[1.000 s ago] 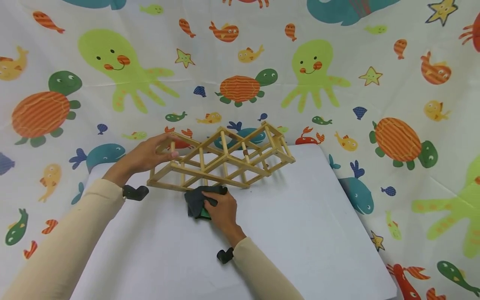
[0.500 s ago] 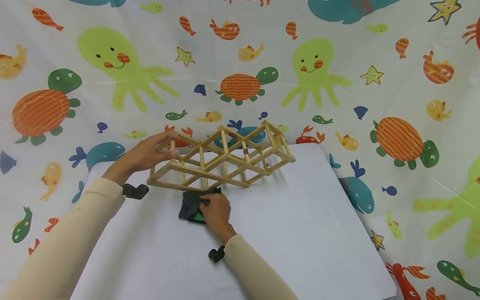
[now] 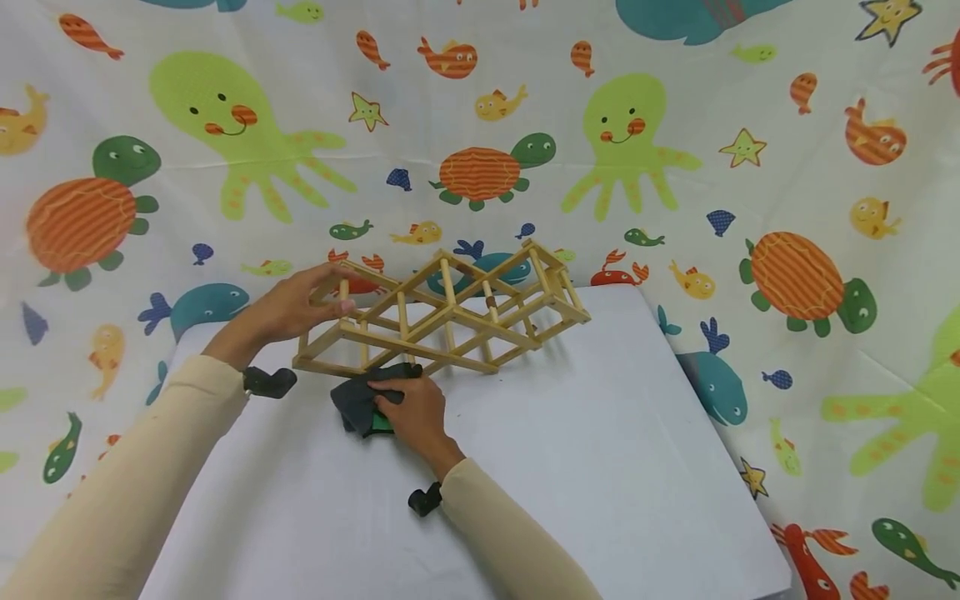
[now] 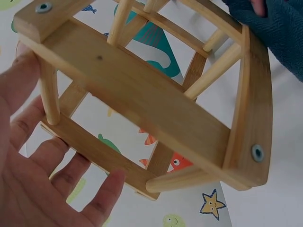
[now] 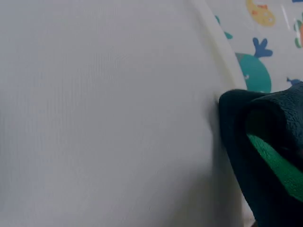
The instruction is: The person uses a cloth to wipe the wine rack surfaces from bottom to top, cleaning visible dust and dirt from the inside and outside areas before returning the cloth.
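Note:
A wooden lattice rack [image 3: 452,314], made of slats joined by round dowels, stands slantwise at the back of the table. My left hand [image 3: 288,308] grips its left end. The left wrist view shows the fingers of that left hand [image 4: 33,175] around the end of the rack [image 4: 142,104], whose slats carry metal fasteners. My right hand [image 3: 416,412] pinches a folded dark blue-grey cloth [image 3: 352,402] with a green inner side, against the rack's lower front slat. The cloth [image 5: 251,161] fills the right edge of the right wrist view, where the right hand is mostly hidden.
The white table [image 3: 600,467] extends in front and to the right of the rack. Behind it hangs a white curtain [image 3: 480,229] printed with sea animals, close to the rack's back. Each wrist wears a small black device.
My right hand has slid left with the cloth along the rack's lower front edge, dipping toward me midway. The left hand and the rack stay in place.

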`<state>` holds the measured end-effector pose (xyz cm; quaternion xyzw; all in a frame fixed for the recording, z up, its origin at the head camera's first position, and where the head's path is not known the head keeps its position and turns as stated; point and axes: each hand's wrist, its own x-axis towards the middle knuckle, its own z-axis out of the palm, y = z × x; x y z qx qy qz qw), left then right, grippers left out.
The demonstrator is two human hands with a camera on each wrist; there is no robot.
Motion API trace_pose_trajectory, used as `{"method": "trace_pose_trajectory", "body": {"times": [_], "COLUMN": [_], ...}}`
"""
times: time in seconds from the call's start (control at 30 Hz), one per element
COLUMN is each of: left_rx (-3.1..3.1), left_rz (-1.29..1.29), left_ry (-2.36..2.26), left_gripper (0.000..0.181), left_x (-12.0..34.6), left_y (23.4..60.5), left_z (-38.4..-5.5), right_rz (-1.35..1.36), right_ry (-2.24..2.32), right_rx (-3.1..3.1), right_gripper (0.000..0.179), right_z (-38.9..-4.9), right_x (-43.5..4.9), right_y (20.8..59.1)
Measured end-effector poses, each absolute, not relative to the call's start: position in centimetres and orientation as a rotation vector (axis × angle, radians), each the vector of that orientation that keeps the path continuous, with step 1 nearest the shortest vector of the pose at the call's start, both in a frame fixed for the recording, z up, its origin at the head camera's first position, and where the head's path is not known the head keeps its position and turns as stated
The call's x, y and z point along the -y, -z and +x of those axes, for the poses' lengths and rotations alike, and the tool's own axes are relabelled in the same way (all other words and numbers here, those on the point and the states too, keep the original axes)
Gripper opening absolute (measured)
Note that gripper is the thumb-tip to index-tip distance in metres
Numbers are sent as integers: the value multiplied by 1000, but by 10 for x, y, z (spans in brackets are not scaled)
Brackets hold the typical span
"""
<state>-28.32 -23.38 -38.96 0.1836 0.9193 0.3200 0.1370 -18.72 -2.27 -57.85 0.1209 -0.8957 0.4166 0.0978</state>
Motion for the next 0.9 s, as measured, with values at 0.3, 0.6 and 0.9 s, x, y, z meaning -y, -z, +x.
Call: {"method": "trace_pose_trajectory", "body": {"times": [0.3, 0.6, 0.9], "left_rx": [-2648, -2655, -2640], "left_rz": [519, 518, 484], "left_ry": [-919, -909, -915], "left_gripper": [64, 63, 69], "left_x": [231, 232, 239], "left_y": [389, 389, 391], "left_z": [-287, -290, -289], "right_rz": [-191, -114, -264], "right_ry": [-1345, -1537, -1598], "right_rx": [2799, 2238, 2323], "right_gripper": [15, 28, 22], "right_z": [-189, -173, -191], "right_x": [-7, -36, -32], "right_y": [589, 592, 599]}}
